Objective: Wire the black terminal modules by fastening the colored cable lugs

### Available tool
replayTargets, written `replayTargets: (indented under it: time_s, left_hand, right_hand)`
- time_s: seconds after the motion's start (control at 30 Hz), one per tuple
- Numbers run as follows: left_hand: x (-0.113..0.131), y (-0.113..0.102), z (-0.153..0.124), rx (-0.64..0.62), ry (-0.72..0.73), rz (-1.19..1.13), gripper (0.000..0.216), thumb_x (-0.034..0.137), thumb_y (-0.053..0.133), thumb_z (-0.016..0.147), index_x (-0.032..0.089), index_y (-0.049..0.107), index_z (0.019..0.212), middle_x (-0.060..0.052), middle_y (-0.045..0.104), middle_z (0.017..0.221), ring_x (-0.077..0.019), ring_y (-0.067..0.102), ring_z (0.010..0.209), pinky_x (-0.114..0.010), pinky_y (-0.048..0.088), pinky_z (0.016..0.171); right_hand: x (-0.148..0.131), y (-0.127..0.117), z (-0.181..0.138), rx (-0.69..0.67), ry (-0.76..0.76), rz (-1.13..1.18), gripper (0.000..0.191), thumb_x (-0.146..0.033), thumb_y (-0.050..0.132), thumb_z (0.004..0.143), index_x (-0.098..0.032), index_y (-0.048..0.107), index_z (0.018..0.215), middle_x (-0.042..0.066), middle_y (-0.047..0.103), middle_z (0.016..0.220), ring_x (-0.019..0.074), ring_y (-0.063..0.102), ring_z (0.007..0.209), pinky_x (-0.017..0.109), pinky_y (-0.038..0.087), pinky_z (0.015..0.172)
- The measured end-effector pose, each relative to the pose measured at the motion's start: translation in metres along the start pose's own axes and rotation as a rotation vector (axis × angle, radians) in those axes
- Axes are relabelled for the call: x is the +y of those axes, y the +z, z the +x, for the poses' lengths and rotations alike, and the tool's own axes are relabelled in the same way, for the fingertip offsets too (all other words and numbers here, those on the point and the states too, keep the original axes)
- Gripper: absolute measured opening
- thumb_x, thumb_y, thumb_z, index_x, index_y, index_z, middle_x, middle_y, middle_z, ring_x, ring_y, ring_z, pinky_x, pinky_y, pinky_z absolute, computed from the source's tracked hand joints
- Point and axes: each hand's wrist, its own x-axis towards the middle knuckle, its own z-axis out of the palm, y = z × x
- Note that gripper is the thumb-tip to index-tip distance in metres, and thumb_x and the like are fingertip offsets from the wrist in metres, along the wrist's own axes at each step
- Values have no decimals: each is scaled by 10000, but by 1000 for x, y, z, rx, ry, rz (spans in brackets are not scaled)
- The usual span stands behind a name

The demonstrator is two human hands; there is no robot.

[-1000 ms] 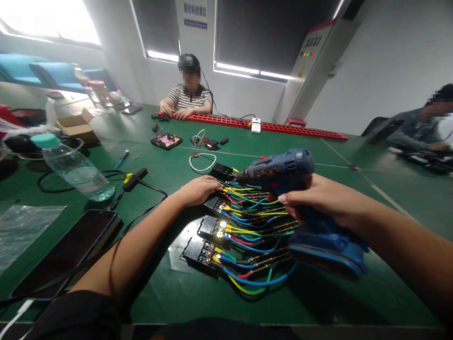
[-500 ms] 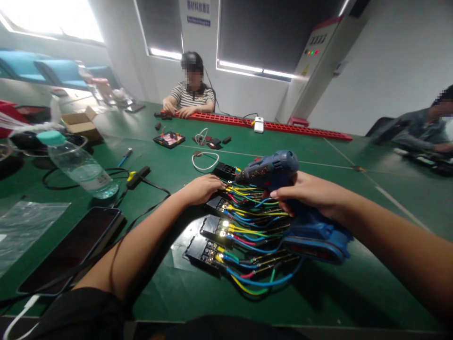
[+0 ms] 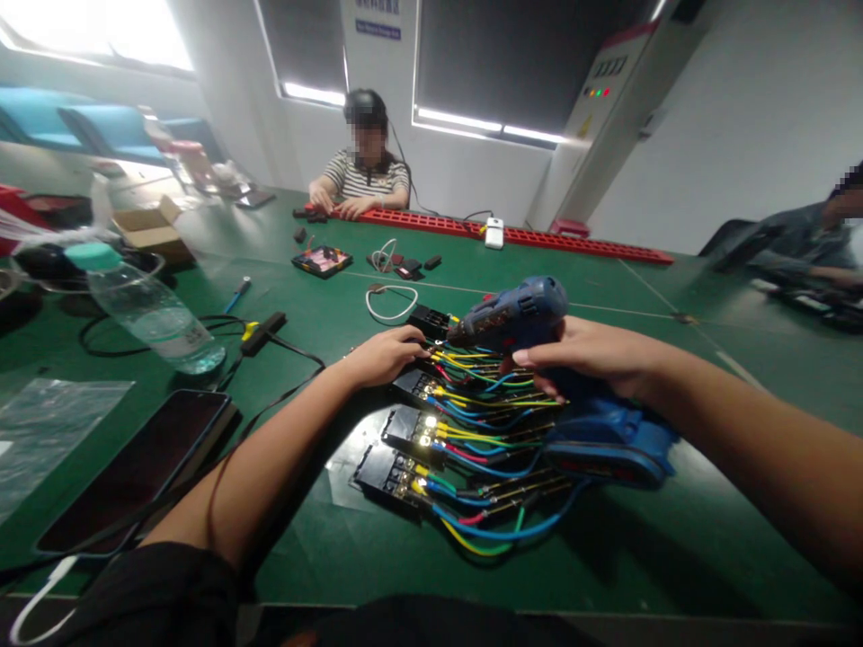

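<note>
My right hand (image 3: 586,355) is wrapped round the handle of a blue cordless drill (image 3: 519,310), held level with its chuck pointing left. The drill's tip is close to the fingertips of my left hand (image 3: 392,352). Those fingers are bent down over a black terminal block, mostly hidden under them, with coloured wires coming out of its right side. Just beyond sits another black terminal block (image 3: 430,318). Nearer to me several more are lined up, among them the nearest block (image 3: 386,478), with yellow, blue, red and green wires (image 3: 485,449) running right beneath the drill.
On the left are a water bottle (image 3: 155,314), a phone (image 3: 135,472), a black cable (image 3: 289,395) and a plastic bag (image 3: 60,431). A white cable loop (image 3: 391,316) lies farther back. A person (image 3: 368,171) sits across, behind a long red slotted strip (image 3: 539,241); another person (image 3: 802,234) sits at right.
The drill has tilted slightly, its battery end shifting a little up and right. My left hand stays at the same block.
</note>
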Motion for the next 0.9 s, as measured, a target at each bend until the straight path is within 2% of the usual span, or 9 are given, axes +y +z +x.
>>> replayTargets:
  time_s: [0.1,0.23,0.37,0.53,0.67,0.9]
  left_hand:
    - [-1,0,-2,1,-29,14,324,131,512,954,215,731,1178,-121,568,1338,-218,615,1206,-374,556,1014]
    - [-2,2,-3,0,-34,1,325,131,504,960,210,736,1174,-131,554,1344,-235,608,1223,-405,553,1029]
    - [-3,5,-3,7,-42,10,317,155,504,973,217,738,1177,-125,556,1341,-233,615,1214,-399,556,1028]
    - [-3,5,-3,23,-31,8,322,151,519,961,237,741,1178,-111,573,1320,-218,629,1186,-371,565,1008]
    - [-2,4,-2,34,-21,-11,327,143,513,962,241,747,1166,-110,578,1315,-216,624,1192,-370,556,1021]
    - [-5,8,-3,33,-34,-3,317,164,512,973,236,751,1169,-120,562,1322,-231,626,1179,-372,559,1003]
  right_hand:
    - [-6,-5,4,-103,35,6,403,-464,852,707,-156,647,864,-22,608,567,110,546,481,231,476,475]
    - [-18,-7,8,-177,74,-6,422,-519,808,768,-145,658,894,-16,600,548,115,551,464,226,478,450]
    - [-34,-4,12,-185,56,-15,380,-484,793,798,-147,681,933,-1,632,603,122,583,497,234,520,476]
    - [-50,-4,19,-170,105,-48,388,-509,768,816,-150,715,953,15,633,603,159,628,547,281,575,530]
    - [-55,-7,25,-203,105,-65,416,-544,758,816,-152,718,946,16,633,599,168,641,561,282,580,538]
    - [-62,-5,30,-244,82,-73,346,-469,816,771,-182,700,924,7,656,661,156,639,580,270,572,535]
